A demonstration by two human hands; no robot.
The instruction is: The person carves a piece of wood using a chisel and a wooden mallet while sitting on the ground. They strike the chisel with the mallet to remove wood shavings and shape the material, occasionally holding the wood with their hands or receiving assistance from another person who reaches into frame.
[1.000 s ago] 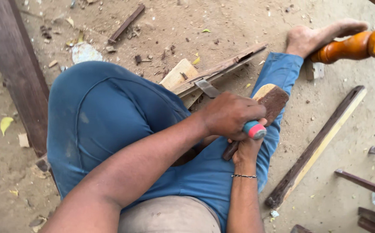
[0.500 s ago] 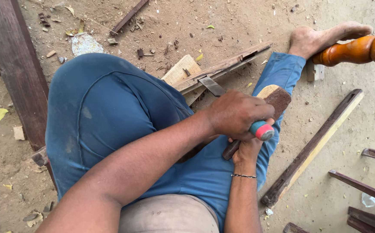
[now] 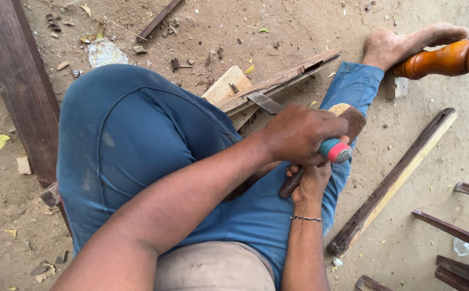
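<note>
Person sitting on dirt ground (image 3: 202, 32), blue trousers (image 3: 132, 145) filling mid-frame, bare foot (image 3: 407, 46) resting by an orange turned wooden leg (image 3: 444, 58). Dark plank (image 3: 16, 86) lying at left; long two-tone batten (image 3: 393, 180) lying at right, apart from the leg. Thin notched wooden strip (image 3: 283, 81) lying across a pale block (image 3: 226, 85), just beyond the knee. Left hand (image 3: 302, 134) wrapping fully closed around the chisel (image 3: 320, 143) handle, teal-and-red end sticking out, blade (image 3: 264, 101) resting on the strip. Right hand (image 3: 311, 180) gripping the wooden mallet (image 3: 347, 121) handle, fingers curled tight, head sitting just behind the chisel end. No containers showing.
</note>
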